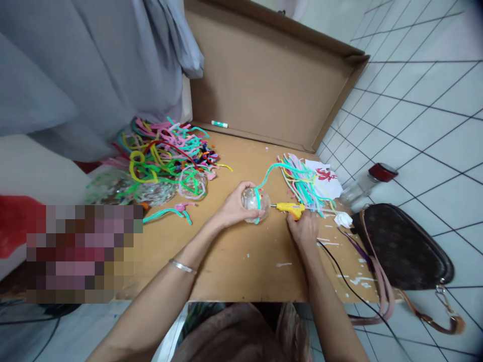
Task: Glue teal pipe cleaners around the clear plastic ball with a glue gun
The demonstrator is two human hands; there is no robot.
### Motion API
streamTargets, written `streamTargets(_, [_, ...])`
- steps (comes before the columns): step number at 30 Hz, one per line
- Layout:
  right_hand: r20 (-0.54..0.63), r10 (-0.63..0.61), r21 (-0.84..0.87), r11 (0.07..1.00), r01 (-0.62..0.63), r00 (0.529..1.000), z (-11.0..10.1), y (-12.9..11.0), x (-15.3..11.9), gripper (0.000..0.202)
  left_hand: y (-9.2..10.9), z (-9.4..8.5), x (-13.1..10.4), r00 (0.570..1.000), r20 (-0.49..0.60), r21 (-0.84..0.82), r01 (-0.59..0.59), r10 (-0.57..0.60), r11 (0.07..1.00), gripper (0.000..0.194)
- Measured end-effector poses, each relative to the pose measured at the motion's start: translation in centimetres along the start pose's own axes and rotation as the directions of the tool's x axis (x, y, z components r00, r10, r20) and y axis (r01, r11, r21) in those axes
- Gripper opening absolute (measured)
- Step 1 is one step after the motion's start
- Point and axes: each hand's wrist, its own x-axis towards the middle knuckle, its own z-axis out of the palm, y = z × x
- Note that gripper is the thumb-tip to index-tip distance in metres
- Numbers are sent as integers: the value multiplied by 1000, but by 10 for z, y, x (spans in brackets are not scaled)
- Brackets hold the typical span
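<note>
Transparent ball (257,204), glue gun (290,207) in hands (234,206) (304,230); room toward near tabletop edge (245,299)

Right side: wall (426,108) of white square tiles, dark grout lines running slantwise, meeting table's right end. Centre: wooden table (234,271), warm tan top, pale smears near right edge. At table's far edge: big brown cardboard (264,75) standing upright, shallow folded rim, right upper corner nearest tiles. Upper left: grey cloth (94,65) hanging in deep folds, pale surface (33,161) below it. Lower left: light bluish floor (71,339), dark cord (28,321) across it. Light soft, cool on tiles, whitish sheen at top right.
</note>
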Motion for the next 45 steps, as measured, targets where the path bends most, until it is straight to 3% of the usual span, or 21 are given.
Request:
streamTargets(3, [-53, -49, -35, 998, 47, 997, -13, -11, -4, 44, 2, 1, -1, 1000, 25, -5, -10, 10, 1000, 68])
streamTargets(6, [-147, -194, 193, 956, 220, 970, -29, -31, -5, 37, 4, 2, -1, 999, 50, -2, -6, 6, 1000, 69])
streamTargets(8, [-183, -273, 461, 825, 328, 944, -40, -49, -2, 34, 4, 2, -1, 998, 59, 10, 1, -1, 1000, 69])
streamTargets(11, [-167, -299, 705, 630, 326, 939, -55, -73, 5, 35, 2, 2, 0, 998, 62, 48, 13, -16, 999, 67])
streamTargets(14, [-142, -352, 761, 559, 329, 925, -63, -88, 15, 25, 0, 1, 0, 997, 73, 83, 31, -37, 996, 67])
streamTargets(18, [-168, -418, 776, 503, 381, 893, -61, -89, 20, 18, -2, 2, 1, 994, 100, 78, 38, -46, 996, 65])
streamTargets(20, [-163, -362, 800, 495, 337, 918, -58, -87, 17, 17, -2, 2, 1, 993, 111, 58, 36, -42, 998, 65])
streamTargets(23, [-78, -224, 869, 462, 176, 971, -54, -84, 12, 15, -1, 2, 0, 991, 123, 28, 47, -50, 999, 66])
streamTargets(28, [80, -168, 941, 338, -19, 983, -51, -83, 8, 16, 3, 0, -2, 985, 144, 17, 89, -90, 996, 66])
streamTargets(32, [91, -149, 935, 352, -33, 985, -49, -83, 8, 16, 4, -1, -3, 985, 143, 19, 90, -92, 996, 66])
streamTargets(38, [-53, -195, 869, 474, 141, 979, -49, -81, 9, 16, 7, -1, -2, 985, 138, 9, 104, -104, 995, 64])
streamTargets(45, [-6, -230, 863, 490, 122, 973, -44, -79, 4, 18, 5, 0, -2, 985, 139, -6, 107, -105, 994, 62])
